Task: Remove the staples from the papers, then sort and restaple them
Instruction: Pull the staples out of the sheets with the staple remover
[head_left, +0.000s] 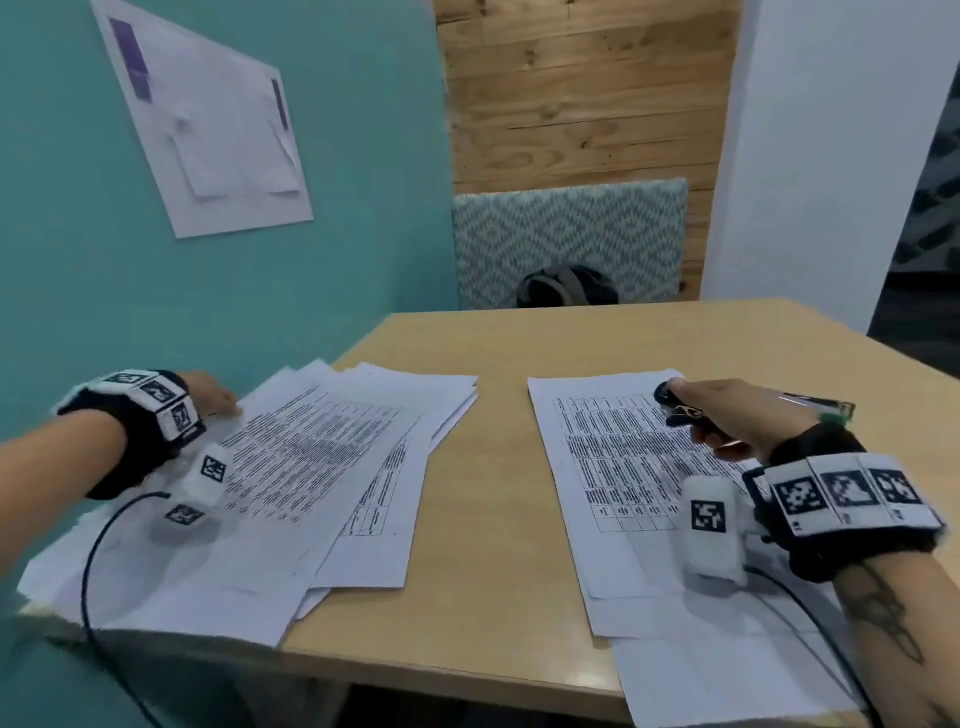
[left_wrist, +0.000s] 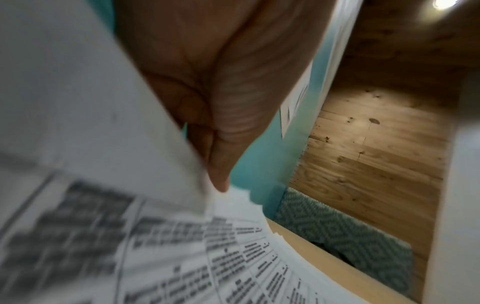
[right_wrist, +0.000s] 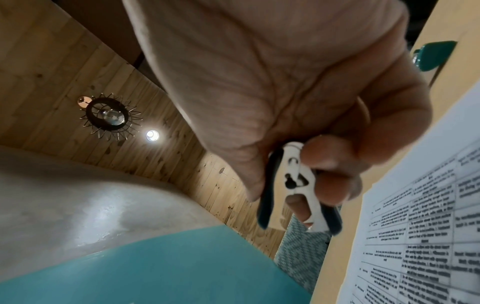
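Note:
A loose, fanned pile of printed papers (head_left: 291, 467) covers the table's left side. My left hand (head_left: 208, 397) is at the pile's far left corner; in the left wrist view its thumb and fingers (left_wrist: 221, 144) pinch a lifted sheet (left_wrist: 91, 102). A second stack of printed papers (head_left: 623, 467) lies on the right. Above its top edge my right hand (head_left: 727, 415) grips a black and white staple remover (head_left: 680, 408), its claws (right_wrist: 298, 195) squeezed together in the right wrist view. A stapler (head_left: 815, 404) lies on the table behind that hand.
The wooden table (head_left: 509, 571) shows bare between the two stacks and at the back. A teal wall (head_left: 156, 286) runs close along the left. A patterned chair back (head_left: 571, 234) with a dark bag (head_left: 566, 288) stands beyond the far edge. Cables trail from both wrists.

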